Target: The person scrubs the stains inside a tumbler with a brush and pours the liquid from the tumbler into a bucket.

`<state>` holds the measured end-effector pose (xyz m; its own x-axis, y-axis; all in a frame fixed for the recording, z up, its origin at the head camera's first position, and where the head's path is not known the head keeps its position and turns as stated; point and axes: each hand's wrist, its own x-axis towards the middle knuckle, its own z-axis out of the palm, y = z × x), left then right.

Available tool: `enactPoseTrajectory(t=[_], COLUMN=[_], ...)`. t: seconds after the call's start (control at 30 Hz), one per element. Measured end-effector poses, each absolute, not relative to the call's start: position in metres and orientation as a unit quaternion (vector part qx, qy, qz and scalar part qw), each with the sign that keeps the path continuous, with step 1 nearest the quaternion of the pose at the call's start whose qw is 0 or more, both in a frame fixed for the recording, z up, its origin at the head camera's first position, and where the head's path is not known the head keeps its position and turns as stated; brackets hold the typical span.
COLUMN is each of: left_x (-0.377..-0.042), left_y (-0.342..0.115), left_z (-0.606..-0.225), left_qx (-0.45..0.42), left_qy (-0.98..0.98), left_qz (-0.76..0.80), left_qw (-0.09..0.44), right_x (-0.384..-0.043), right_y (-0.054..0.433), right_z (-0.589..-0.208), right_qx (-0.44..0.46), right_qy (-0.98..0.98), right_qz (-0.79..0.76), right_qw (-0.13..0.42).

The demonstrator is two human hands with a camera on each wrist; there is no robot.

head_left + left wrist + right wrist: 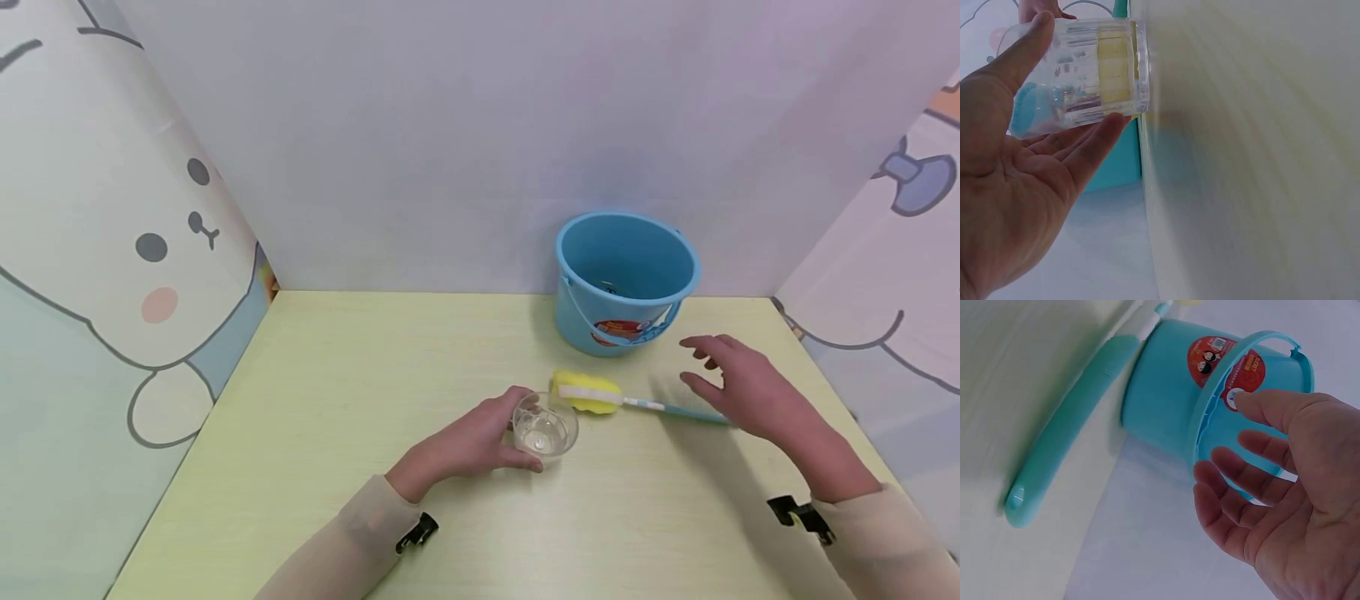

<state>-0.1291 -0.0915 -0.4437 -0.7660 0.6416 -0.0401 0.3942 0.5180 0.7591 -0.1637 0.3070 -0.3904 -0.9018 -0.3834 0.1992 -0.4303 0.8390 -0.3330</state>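
My left hand [487,437] curves its thumb and fingers round a clear glass cup [546,429] standing on the table. In the left wrist view, the thumb lies along one side of the ribbed cup [1085,75] and the fingers along the other. A sponge bottle brush with a yellow head [588,393] lies just beyond the cup, its teal handle [693,413] pointing right. Over the handle's end hovers my right hand [742,387], fingers loosely bent, nothing in its grasp. The right wrist view shows the brush handle [1063,434] apart from that hand.
A blue bucket [573,321] with a red label and a lowered carrying handle stands at the table's back, against the pale wall [420,167]. Something small and dark shows inside it. Panels with cartoon figures [112,208] flank the pale yellow table [337,358].
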Motion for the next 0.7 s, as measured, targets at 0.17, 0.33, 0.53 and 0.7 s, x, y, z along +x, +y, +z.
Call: enactPoseTrajectory(t=[0.17, 0.33, 0.53, 0.7], left_x=[-0.129, -0.13, -0.129, -0.127], left_y=[-0.091, -0.09, -0.09, -0.092], left_z=[-0.443, -0.443, -0.442, -0.443], left_qx=[0.3, 0.299, 0.296, 0.289], left_qy=[0.858, 0.86, 0.859, 0.859], left_qz=[0.384, 0.381, 0.385, 0.389], left_qw=[0.161, 0.16, 0.164, 0.165], right_x=[-0.17, -0.175, -0.183, -0.192], right_y=[0.309, 0.311, 0.312, 0.308], right_z=[-0.378, -0.364, -0.35, -0.341], right_qx=[0.195, 0.163, 0.112, 0.069], right_qy=[-0.954, -0.951, -0.951, -0.946], right_qz=[0.206, 0.24, 0.269, 0.307], right_qw=[0.098, 0.108, 0.104, 0.076])
